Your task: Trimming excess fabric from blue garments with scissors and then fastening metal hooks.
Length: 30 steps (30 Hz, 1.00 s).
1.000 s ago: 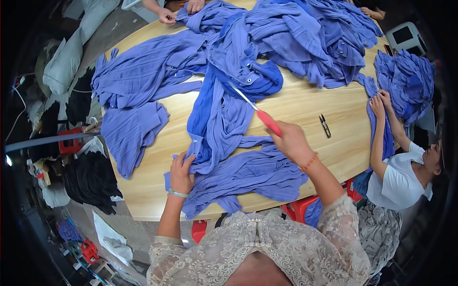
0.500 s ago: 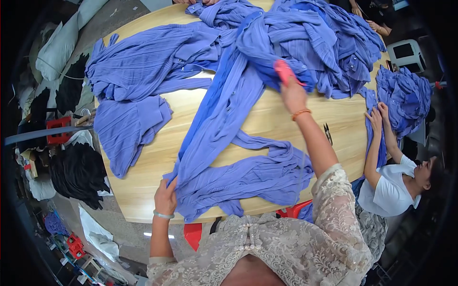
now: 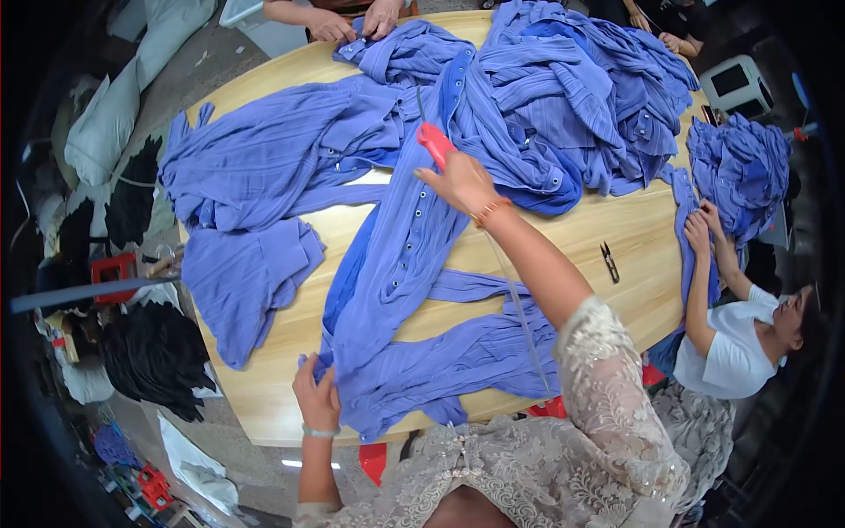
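A long blue-purple pleated garment lies slanting across the wooden table, its band of small round fasteners facing up. My left hand pinches its near lower end by the table's front edge. Over the garment's upper part, my right hand is closed around a red-handled tool; a thin dark rod sticks out beyond the handle. The tool's exact kind does not show. A thin pale strip or cord runs from near my right wrist down towards my body. Another blue-purple garment lies under the near end.
More garments spread left, and a large heap lies at the back right. Black thread snips rest on the table. Another person's hands handle cloth at the far edge; a co-worker handles cloth on the right.
My right hand has swung left with the red-handled tool, from the heap to the slanting garment. The garment's fastener band now lies more openly in view. My left hand remains at the lower end.
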### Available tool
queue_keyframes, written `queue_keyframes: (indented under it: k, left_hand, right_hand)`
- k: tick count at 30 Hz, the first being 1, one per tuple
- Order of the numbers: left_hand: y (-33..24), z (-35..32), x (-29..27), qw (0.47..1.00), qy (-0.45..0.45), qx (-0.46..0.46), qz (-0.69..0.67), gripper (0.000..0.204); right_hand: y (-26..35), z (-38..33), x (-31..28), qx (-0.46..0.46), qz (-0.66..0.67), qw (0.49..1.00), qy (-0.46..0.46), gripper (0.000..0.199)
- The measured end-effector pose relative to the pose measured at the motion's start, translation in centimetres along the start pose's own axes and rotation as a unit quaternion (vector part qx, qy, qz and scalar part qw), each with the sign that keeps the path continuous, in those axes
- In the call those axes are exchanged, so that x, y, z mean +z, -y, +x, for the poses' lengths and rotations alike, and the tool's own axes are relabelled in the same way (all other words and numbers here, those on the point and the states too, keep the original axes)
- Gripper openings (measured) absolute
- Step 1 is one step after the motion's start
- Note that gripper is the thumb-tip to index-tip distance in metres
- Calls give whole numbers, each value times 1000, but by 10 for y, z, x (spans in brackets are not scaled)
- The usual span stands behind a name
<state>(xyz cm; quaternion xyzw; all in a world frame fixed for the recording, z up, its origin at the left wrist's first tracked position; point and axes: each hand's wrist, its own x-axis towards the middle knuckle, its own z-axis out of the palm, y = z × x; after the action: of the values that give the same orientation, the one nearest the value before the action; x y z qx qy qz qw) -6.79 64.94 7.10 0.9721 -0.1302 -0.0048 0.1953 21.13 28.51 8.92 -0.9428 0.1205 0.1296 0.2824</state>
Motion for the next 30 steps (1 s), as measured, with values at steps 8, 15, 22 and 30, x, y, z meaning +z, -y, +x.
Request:
queue_keyframes:
  k: [8,15,22,30]
  left_hand:
    - [-41,-40,-31,991,81,110,-2,29]
    - [-32,-56,-7,987,92,121,-48,33]
    - [-40,-61,-24,970,68,87,-217,18]
    - [-22,-94,2,982,16,-36,-184,21]
  right_hand:
    - [-12,65,56,-9,-41,994,-103,25]
    - [-57,-46,-51,-92,13,995,-44,31]
    - [-198,-204,-136,50,-91,987,-123,17]
    - [-139,-167,-79,-20,82,995,-50,22]
